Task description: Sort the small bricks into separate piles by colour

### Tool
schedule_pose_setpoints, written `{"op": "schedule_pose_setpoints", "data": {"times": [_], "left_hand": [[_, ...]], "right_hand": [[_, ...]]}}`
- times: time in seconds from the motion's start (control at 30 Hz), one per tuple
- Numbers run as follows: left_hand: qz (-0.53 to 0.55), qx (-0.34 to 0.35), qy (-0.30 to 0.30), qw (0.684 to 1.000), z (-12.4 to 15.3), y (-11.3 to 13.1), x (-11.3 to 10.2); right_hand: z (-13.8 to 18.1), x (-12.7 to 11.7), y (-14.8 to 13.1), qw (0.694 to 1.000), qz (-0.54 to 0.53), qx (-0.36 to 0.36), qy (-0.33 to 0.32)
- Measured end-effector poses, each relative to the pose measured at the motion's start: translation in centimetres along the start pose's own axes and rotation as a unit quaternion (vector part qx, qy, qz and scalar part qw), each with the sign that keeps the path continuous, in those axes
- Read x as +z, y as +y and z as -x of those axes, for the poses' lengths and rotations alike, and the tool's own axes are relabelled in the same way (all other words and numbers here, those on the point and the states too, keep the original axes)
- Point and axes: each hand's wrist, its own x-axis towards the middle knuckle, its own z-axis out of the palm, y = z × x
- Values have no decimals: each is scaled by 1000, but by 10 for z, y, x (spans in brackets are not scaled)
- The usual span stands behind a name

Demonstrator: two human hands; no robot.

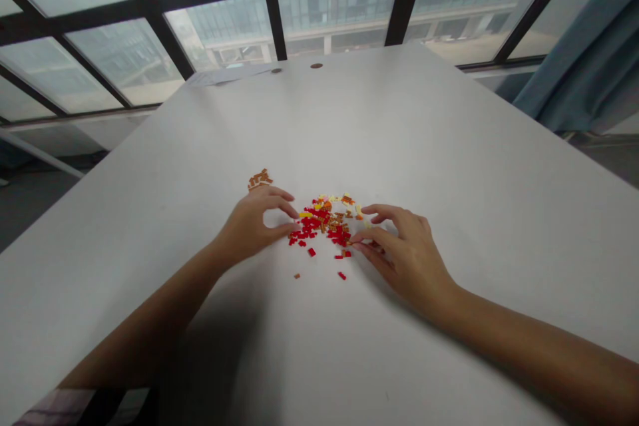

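Note:
A loose pile of small building bricks, mostly red and brown with some yellow, orange and cream ones, lies on the white table between my hands. My left hand is at the pile's left edge, thumb and fingers apart with nothing visible between them. On the right side, my right hand has its thumb and index finger pinched at a small brown brick; the fingertips partly cover it. Just beyond my left hand is a separate heap of brown bricks, its near side partly hidden by the hand.
Nearer to me, a red brick and a small brown brick lie apart from the pile. The white table reaches to the windows. Paper and two dark round spots lie at its far edge. A blue curtain hangs at right.

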Motion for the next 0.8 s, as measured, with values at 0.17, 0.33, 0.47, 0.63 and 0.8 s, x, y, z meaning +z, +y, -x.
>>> {"op": "schedule_pose_setpoints", "data": {"times": [0.17, 0.33, 0.47, 0.63, 0.8], "left_hand": [[28, 53, -20, 998, 5, 48, 21], [25, 72, 4, 997, 9, 58, 30], [27, 81, 0, 996, 8, 59, 33], [40, 70, -2, 997, 8, 61, 34], [59, 69, 4, 996, 8, 60, 34]], "right_hand": [[-2, -2, -6, 1000, -19, -19, 11], [-3, -3, -10, 999, -22, -23, 19], [-3, -4, -12, 999, -19, -40, 31], [-4, -4, -14, 998, -23, -39, 35], [-5, -4, -14, 998, -22, -43, 34]]}}
